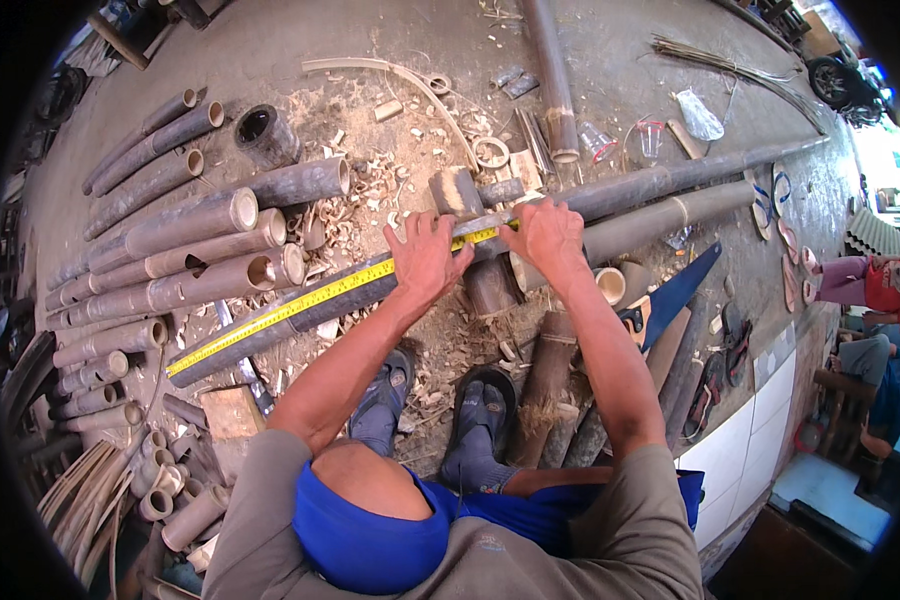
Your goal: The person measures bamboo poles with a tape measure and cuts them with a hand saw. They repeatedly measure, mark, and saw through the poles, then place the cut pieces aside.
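Long bamboo pole (pixel 300 318) lies diagonal on chopping stump (pixel 457 190), raised for marking. Yellow tape measure (pixel 280 312) runs along pole. Left hand (pixel 425 262) presses tape flat, fingers spread. Right hand (pixel 545 235) pinches tape end, fingers together.

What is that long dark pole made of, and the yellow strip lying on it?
The long dark pole looks like bamboo: round, hollow like the cut tubes nearby, with a dull grey-brown skin. The yellow strip looks like a measuring tape, probably thin painted metal; both hands press it down.
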Demonstrator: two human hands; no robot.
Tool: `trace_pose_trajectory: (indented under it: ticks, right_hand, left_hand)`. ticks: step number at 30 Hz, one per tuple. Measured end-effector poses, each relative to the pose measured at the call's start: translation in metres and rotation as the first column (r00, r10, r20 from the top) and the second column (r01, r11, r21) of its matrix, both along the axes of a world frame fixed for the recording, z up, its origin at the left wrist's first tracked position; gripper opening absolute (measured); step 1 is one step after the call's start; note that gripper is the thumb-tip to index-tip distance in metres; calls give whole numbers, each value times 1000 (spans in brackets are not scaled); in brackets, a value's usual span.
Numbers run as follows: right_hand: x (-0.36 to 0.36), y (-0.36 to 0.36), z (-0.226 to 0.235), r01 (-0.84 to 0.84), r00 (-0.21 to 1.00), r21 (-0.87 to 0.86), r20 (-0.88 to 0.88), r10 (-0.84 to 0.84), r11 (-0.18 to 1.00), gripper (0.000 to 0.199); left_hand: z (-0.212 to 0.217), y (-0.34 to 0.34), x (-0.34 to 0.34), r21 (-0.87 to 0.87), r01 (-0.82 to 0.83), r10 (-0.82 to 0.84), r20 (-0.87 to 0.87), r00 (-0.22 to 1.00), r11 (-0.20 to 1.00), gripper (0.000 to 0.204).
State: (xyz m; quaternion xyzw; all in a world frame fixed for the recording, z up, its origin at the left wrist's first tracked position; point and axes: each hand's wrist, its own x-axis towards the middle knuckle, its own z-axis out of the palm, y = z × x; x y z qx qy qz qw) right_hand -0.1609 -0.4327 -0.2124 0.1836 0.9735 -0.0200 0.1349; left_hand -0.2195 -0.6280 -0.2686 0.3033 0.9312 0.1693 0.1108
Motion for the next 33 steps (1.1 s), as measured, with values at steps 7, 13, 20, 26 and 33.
trace_pose_trajectory:
  ticks: [7,13,20,26,33]
  right_hand:
    - [-27,6,-6,-143,959,-49,-253,127,988,35]
    - [-72,-8,-27,-267,946,-313,-264,186,912,32]
    - [-99,-21,-23,-327,944,-501,-218,249,801,38]
    - [-100,-69,8,-407,904,-193,57,424,893,31]
    - [-87,-68,16,-428,903,-173,-52,426,887,30]
  left_hand:
    - [-2,2,2,136,41,-8,-235,972,990,83]
    - [7,4,2,183,-37,42,-26,999,982,84]
    - [-4,-6,-30,-83,7,11,210,978,997,84]
    - [2,-3,-37,-114,142,-106,280,954,983,72]
    - [1,-11,-30,124,141,-166,223,961,982,65]
